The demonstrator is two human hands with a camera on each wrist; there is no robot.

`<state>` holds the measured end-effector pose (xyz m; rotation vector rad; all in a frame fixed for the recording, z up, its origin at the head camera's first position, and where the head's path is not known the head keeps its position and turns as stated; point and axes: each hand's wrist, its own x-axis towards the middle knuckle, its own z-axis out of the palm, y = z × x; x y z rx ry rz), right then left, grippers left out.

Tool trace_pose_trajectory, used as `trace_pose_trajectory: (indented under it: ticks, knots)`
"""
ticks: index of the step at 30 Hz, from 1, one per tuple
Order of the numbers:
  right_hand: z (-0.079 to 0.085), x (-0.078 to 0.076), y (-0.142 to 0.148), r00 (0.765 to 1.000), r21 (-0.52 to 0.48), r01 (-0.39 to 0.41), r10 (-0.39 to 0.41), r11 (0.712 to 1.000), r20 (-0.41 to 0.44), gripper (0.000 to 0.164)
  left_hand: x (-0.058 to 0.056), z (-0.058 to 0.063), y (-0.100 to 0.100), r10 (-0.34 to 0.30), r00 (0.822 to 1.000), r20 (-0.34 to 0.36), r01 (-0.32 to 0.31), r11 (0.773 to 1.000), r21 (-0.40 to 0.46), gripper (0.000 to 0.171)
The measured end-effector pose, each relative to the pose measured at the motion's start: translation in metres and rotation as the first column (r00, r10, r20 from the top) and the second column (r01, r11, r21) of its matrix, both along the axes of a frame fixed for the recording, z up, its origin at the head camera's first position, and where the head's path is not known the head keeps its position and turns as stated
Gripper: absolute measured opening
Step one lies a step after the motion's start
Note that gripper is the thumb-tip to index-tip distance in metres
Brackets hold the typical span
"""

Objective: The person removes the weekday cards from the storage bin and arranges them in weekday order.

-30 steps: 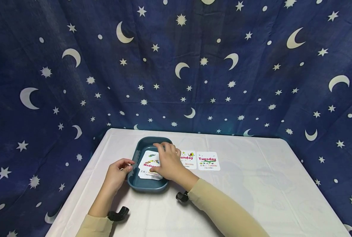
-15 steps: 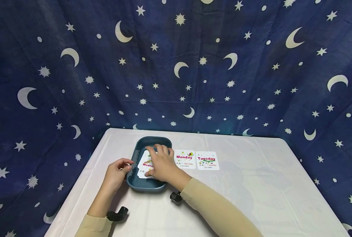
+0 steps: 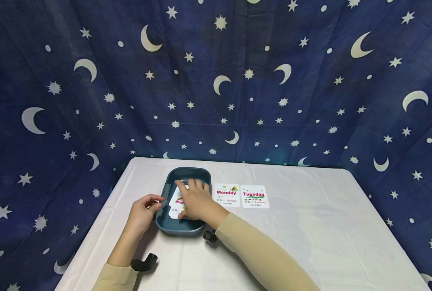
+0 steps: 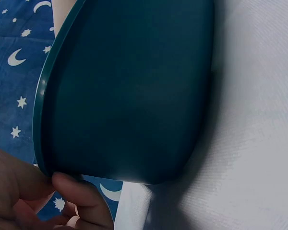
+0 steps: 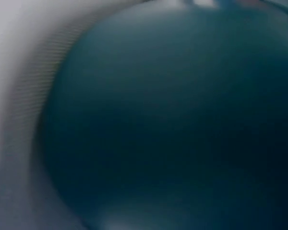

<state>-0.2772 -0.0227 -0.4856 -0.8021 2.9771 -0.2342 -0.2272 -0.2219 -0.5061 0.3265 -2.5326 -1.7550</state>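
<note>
In the head view a dark teal plastic tray [image 3: 181, 232] stands on the table. My left hand [image 3: 142, 212] pinches its left rim between thumb and fingers; the left wrist view shows the fingertips [image 4: 69, 184] at the edge of the tray [image 4: 129, 96]. My right hand [image 3: 197, 204] reaches into the tray with fingers spread over a white "Wednesday" card [image 3: 177, 205], thumb near its lower edge. The hand hides most of that card, and another card's edge shows beneath it. In the right wrist view the tray's outer wall [image 5: 158, 96] fills the picture, blurred.
A "Monday" card [image 3: 226, 195] and a "Tuesday" card [image 3: 254, 197] lie side by side, right of the tray. The table [image 3: 310, 230] has a white cloth. Behind it hangs a dark blue curtain [image 3: 201, 97] with moons and stars.
My right hand has shifted a little to the left over the cards, uncovering the whole Monday card. The left hand keeps its hold on the tray's rim.
</note>
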Motion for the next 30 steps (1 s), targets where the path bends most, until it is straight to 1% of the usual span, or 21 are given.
trace_pose_trajectory:
  ticks: [3,9,13,17,23,30]
  knots:
    - [0.0011,-0.0018,-0.0033,1.0,0.036,-0.01,0.009,0.999,0.023,0.12,0.0,0.0,-0.0003,0.003,1.0,-0.001,-0.003,1.0,0.0,0.018]
    - [-0.0019,-0.0038,-0.0079,0.999,0.128,-0.011,0.005,0.992,0.048,0.114,0.0004,-0.0001,-0.0016,-0.004,1.0,0.002,0.004,1.0,0.031,0.019]
    - [-0.0043,-0.0052,-0.009,0.998,0.155,-0.003,-0.006,0.988,0.056,0.108,-0.0004,-0.0012,-0.0022,-0.007,1.0,-0.005,0.007,1.0,0.026,0.019]
    - [-0.0064,-0.0062,-0.009,0.998,0.162,0.009,-0.017,0.987,0.052,0.104,-0.0011,-0.0015,-0.0015,-0.009,1.0,-0.011,0.01,1.0,0.015,0.018]
    - [-0.0069,-0.0057,-0.0085,0.999,0.156,0.01,-0.016,0.988,0.035,0.105,-0.0009,-0.0009,-0.0011,-0.006,1.0,-0.008,0.006,1.0,0.019,0.018]
    - [-0.0088,-0.005,-0.008,1.0,0.119,0.019,-0.019,0.993,-0.006,0.114,-0.0011,-0.0013,-0.001,-0.004,1.0,0.0,0.004,1.0,0.024,0.019]
